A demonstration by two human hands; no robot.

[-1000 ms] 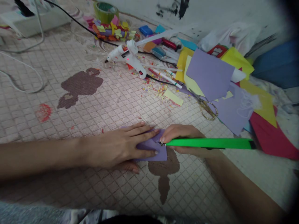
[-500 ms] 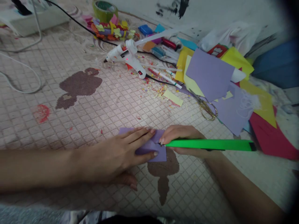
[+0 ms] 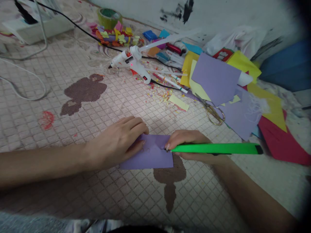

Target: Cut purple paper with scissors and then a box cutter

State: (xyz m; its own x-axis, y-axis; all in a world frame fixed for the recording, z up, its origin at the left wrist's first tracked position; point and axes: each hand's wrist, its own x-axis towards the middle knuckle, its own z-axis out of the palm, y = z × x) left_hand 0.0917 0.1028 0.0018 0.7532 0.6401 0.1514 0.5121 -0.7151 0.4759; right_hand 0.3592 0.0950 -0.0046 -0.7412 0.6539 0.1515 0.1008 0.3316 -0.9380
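Observation:
A small purple paper [image 3: 153, 155] lies on the patterned cloth in front of me. My left hand [image 3: 121, 139] rests at its left side, fingers curled over the paper's upper left edge and thumb on its face. From the right, my right hand [image 3: 190, 142] closes around a long bright green tool [image 3: 218, 148], whose dark tip touches the right part of the paper. The tool's far end points right, past my wrist. What kind of tool it is, I cannot tell.
A white glue gun [image 3: 133, 61] with a black cord lies beyond the paper. Gold-handled scissors [image 3: 213, 113], coloured sheets [image 3: 216, 77], paper scraps and pens lie to the right. Green tape [image 3: 109, 18] and a white power strip [image 3: 39, 27] are at the back left.
My left hand has slid left and its fingers have curled, uncovering more of the purple paper. My right hand and the green tool stay nearly in place. The view has shifted slightly.

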